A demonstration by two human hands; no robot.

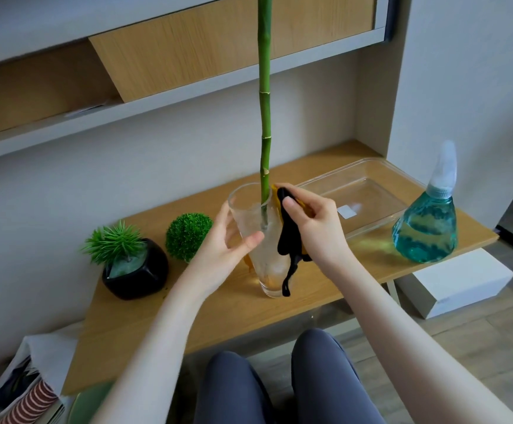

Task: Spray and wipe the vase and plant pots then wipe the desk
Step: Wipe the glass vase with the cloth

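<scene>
Fingers (291, 206) of right hand (316, 228) pinched on black-and-orange cloth (288, 237), pressing it to right wall of glass vase (261, 240) just under rim; loose black tail hanging down to vase foot. Left hand (221, 243) curled round vase's left side, thumb across front, steadying. Then largest to smallest: wooden desk (188, 325) carrying everything; clear plastic tray (371, 191) behind right hand, white label inside; vase mid-desk near front edge, glass looks misted, tilt hard to judge through wide lens; bamboo stalk (264, 102) standing in it, running out of top of view; spray bottle (426, 221) with blue liquid at right end, well apart from hands; black pot (136, 270) with spiky green plant at left; round green ball plant (188, 235) between pot and vase, own pot not visible. Judged step: wiping vase; pots and desk look not yet done. Risks: tall stalk makes vase top-heavy, so hard sideways wipe with slack left grip could tip it toward front edge; wet glass likely slippery, so grip may slide; dangling tail could snag under foot and drag vase; cloth riding over rim could knock stalk and lever vase over. Water level inside: cannot tell.
</scene>
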